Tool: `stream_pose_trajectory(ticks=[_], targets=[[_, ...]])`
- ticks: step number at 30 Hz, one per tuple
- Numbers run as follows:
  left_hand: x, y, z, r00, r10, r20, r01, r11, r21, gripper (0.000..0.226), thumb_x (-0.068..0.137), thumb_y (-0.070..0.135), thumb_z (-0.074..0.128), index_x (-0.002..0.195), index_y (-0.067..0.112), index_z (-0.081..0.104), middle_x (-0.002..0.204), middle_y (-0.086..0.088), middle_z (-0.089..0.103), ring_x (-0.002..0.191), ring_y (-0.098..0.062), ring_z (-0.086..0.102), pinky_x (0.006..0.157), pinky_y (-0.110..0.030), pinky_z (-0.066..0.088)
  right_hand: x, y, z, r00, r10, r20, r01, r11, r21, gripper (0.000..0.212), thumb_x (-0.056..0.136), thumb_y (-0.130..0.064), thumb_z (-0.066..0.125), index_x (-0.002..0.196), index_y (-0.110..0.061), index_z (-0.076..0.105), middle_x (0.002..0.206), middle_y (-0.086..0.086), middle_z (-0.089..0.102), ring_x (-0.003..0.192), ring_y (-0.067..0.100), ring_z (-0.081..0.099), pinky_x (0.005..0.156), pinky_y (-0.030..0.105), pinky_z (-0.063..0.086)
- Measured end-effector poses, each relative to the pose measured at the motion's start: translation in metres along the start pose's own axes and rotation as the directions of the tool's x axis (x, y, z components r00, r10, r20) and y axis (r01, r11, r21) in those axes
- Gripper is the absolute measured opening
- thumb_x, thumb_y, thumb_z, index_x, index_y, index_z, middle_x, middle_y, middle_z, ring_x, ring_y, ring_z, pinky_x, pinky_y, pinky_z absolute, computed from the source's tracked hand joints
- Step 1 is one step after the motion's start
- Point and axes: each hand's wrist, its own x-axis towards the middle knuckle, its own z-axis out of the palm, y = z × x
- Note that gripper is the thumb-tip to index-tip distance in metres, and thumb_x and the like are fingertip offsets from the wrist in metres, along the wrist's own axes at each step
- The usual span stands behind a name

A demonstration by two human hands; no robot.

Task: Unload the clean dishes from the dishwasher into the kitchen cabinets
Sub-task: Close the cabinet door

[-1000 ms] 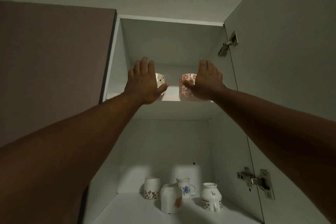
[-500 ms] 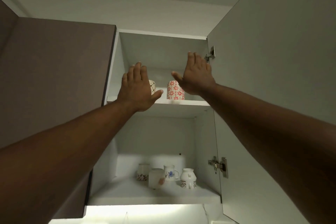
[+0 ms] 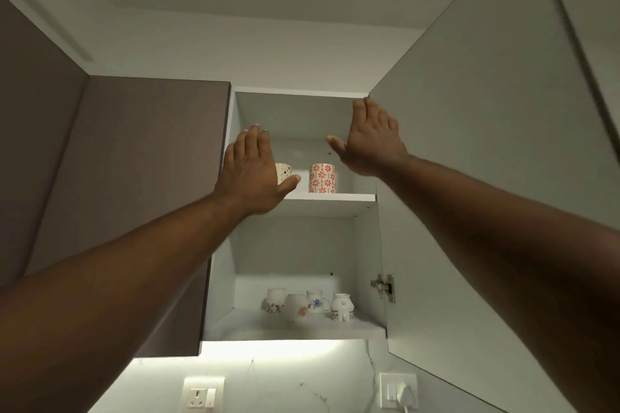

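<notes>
A white mug with red flowers [image 3: 322, 178] stands on the upper shelf [image 3: 349, 197] of the open wall cabinet. To its left a cream mug with dark marks [image 3: 283, 171] is partly hidden behind my left hand [image 3: 256, 171]. That hand is raised in front of the shelf with straight fingers and holds nothing. My right hand [image 3: 370, 139] is also flat and empty, up by the top edge of the open cabinet door [image 3: 486, 178], above and right of the red mug.
Several white patterned cups [image 3: 308, 305] stand on the lower shelf [image 3: 295, 334]. A closed brown cabinet door [image 3: 134, 194] is on the left. Below, the lit backsplash has a wall socket [image 3: 203, 392] and a plugged socket [image 3: 399, 391].
Both hands have drawn back from the two mugs, which stay on the upper shelf. The view has pulled away and lowered, and my right hand has moved up toward the door.
</notes>
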Motion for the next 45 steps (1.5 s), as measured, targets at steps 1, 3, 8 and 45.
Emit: stream_pose_trajectory(ticks=[1,3,8,45], targets=[[-0.006,0.006,-0.013,1.000,-0.007,-0.005,0.007,1.000,-0.016,0.096,0.089,0.066,0.046,0.153,0.004,0.009,0.162,-0.016,0.004,0.149,-0.032,0.005,0.119,-0.044,0.010,-0.006,0.000,-0.015,1.000,-0.002,-0.003,0.002,1.000,0.000,0.086,0.097,-0.060,0.036,0.155,-0.007,0.001,0.163,0.014,0.002,0.151,0.029,0.001,0.122,0.045,0.006],[-0.019,0.014,-0.038,0.999,-0.028,0.019,0.029,0.998,-0.047,0.097,0.090,0.065,0.047,0.153,0.004,0.008,0.163,-0.016,0.003,0.149,-0.032,0.005,0.119,-0.043,0.010,-0.018,0.000,-0.038,1.000,-0.009,0.017,0.009,1.000,-0.020,0.086,0.097,-0.060,0.037,0.155,-0.007,0.003,0.163,0.014,0.003,0.151,0.029,0.002,0.121,0.045,0.006],[-0.042,0.041,-0.060,0.997,-0.061,0.052,0.067,0.989,-0.135,0.099,0.088,0.066,0.050,0.153,0.005,0.007,0.163,-0.014,0.004,0.149,-0.032,0.006,0.119,-0.044,0.011,-0.039,0.008,-0.076,0.999,-0.023,0.037,0.024,0.999,-0.025,0.083,0.097,-0.058,0.040,0.155,-0.009,0.005,0.163,0.014,0.004,0.150,0.029,0.004,0.121,0.044,0.007],[-0.150,0.403,-0.032,0.868,0.067,0.492,0.338,0.647,-0.684,0.109,0.090,0.057,0.056,0.153,0.010,-0.020,0.163,-0.001,-0.020,0.150,-0.020,-0.015,0.108,-0.022,0.003,-0.049,0.208,-0.155,0.933,0.352,-0.078,-0.273,0.832,0.484,0.064,0.099,-0.011,0.052,0.151,-0.007,0.015,0.144,0.019,0.042,0.126,0.035,0.049,0.101,0.041,0.043]])
